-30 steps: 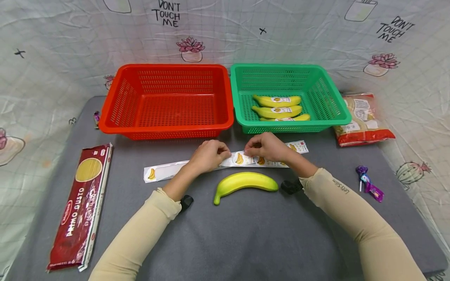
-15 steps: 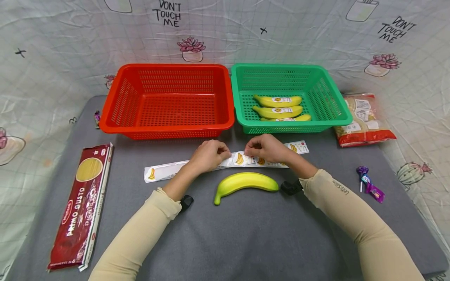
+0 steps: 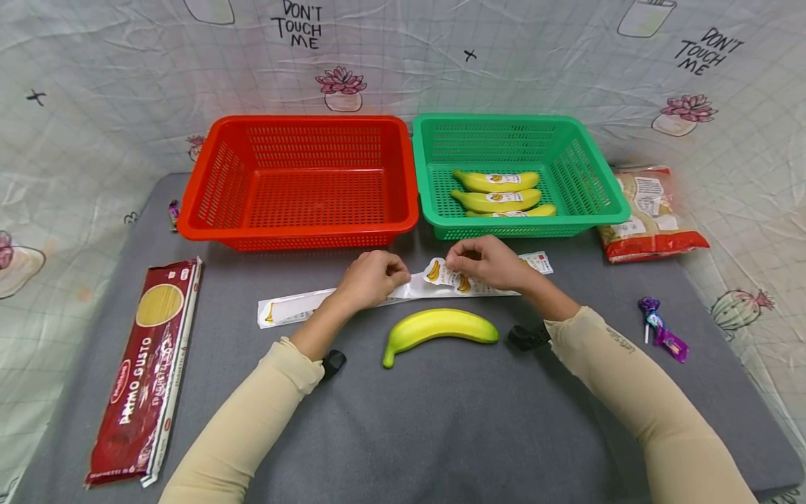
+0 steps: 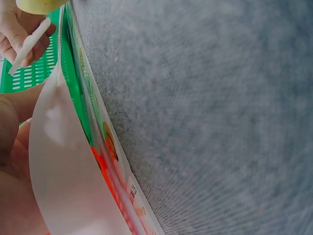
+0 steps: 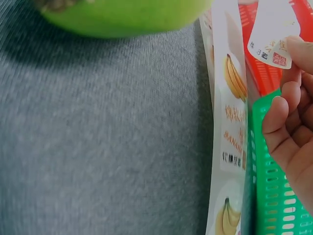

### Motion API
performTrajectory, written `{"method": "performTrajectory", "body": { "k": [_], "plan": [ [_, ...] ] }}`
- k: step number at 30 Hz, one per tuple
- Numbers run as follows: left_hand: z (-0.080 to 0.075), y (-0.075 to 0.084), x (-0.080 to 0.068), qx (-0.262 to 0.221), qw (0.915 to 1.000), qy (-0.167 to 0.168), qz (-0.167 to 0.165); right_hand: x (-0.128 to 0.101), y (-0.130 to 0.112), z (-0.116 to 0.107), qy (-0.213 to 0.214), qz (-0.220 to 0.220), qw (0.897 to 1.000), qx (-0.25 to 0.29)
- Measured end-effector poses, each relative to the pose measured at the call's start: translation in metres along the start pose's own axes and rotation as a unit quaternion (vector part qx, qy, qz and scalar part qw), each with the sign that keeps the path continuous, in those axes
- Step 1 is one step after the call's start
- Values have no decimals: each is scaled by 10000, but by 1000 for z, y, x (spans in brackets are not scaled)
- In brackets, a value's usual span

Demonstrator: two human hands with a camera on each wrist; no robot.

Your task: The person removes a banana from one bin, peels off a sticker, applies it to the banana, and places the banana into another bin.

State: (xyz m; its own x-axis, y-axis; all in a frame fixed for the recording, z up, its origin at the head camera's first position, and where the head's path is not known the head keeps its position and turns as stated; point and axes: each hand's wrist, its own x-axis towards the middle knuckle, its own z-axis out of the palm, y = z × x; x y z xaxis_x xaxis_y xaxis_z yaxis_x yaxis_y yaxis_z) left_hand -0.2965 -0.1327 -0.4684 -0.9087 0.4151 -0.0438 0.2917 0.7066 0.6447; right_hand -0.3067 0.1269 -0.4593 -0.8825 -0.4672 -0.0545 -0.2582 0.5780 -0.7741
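At the far left of the grey table [image 3: 441,434] a red spaghetti packet [image 3: 146,369] is lying lengthwise, and behind it a red basket [image 3: 302,180] is sitting beside a green basket [image 3: 519,171] that is holding three labelled bananas [image 3: 497,192]. In front of the baskets a long sticker strip [image 3: 296,306] is stretching across the cloth; the left hand [image 3: 371,278] is pinching it down near its middle, fingers curled on the backing. Just right of that, the right hand [image 3: 488,262] is gripping a banana sticker [image 3: 441,273] between thumb and fingertips, with the sticker curling up off the strip. A loose banana [image 3: 439,327] is lying just in front of both hands, apart from them. Further right a purple lollipop [image 3: 658,329] is resting on the table, and a rice bag [image 3: 648,213] is lying beside the green basket.
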Motion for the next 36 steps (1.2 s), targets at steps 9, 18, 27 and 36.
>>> {"method": "performTrajectory", "body": {
  "k": [9, 18, 27, 36],
  "plan": [
    [0, 1, -1, -8, 10000, 44, -61, -6, 4, -3, 28, 48, 9999, 149],
    [3, 10, -9, 434, 9974, 530, 241, -13, 0, -8, 230, 250, 9994, -110],
    [1, 30, -9, -202, 9984, 237, 478, -16, -21, -2, 128, -197, 9993, -281],
    [4, 30, -6, -45, 9976, 316, 613, -17, -29, 2, 108, -354, 9984, -427]
  ]
}}
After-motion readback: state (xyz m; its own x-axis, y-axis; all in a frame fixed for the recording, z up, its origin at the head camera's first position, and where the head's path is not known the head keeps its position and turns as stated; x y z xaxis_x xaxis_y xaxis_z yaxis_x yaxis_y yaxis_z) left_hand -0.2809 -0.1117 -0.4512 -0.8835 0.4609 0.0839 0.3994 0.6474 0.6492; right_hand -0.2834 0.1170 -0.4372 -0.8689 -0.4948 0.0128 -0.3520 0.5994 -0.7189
